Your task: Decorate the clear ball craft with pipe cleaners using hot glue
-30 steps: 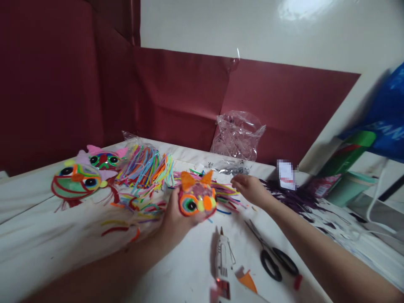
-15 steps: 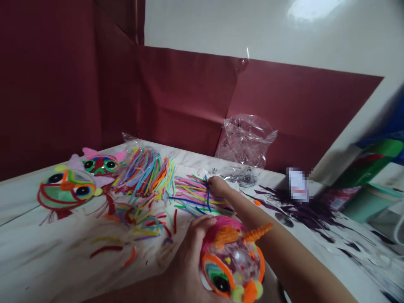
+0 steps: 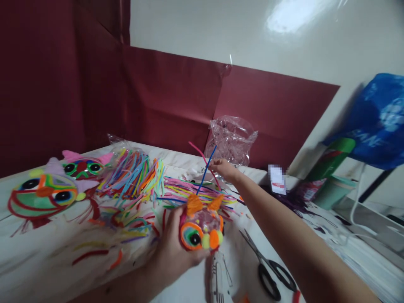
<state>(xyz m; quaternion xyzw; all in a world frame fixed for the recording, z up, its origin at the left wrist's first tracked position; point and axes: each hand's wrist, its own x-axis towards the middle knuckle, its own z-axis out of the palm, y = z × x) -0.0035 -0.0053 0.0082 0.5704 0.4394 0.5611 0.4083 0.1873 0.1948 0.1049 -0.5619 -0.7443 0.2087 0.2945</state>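
Observation:
My left hand [image 3: 170,244] is wrapped round a small craft owl [image 3: 206,221] with orange ears, a large orange-rimmed eye and yellow and orange pompoms. Further out, my right hand [image 3: 222,168] pinches a blue pipe cleaner [image 3: 205,173] and a pink pipe cleaner [image 3: 197,149], raised and crossing each other. Below it lies a spread of loose pipe cleaners [image 3: 184,191], mostly pink and yellow. A white glue gun [image 3: 217,280] is on the table just under the owl. Black-handled scissors [image 3: 257,252] lie beside my right forearm, blades partly spread.
Two finished-looking craft faces [image 3: 47,193] lie at the left. A plastic bag of coloured pipe cleaners [image 3: 129,172] and scattered cut pieces [image 3: 135,225] are near them. Clear plastic packaging [image 3: 232,139] stands at the back. Dark purple strips [image 3: 292,202] and a green cup [image 3: 334,191] are at the right.
My right hand has lifted off the pipe cleaner pile with a blue and a pink one. The owl has turned, and the view has shifted right, showing the scissors and glue gun.

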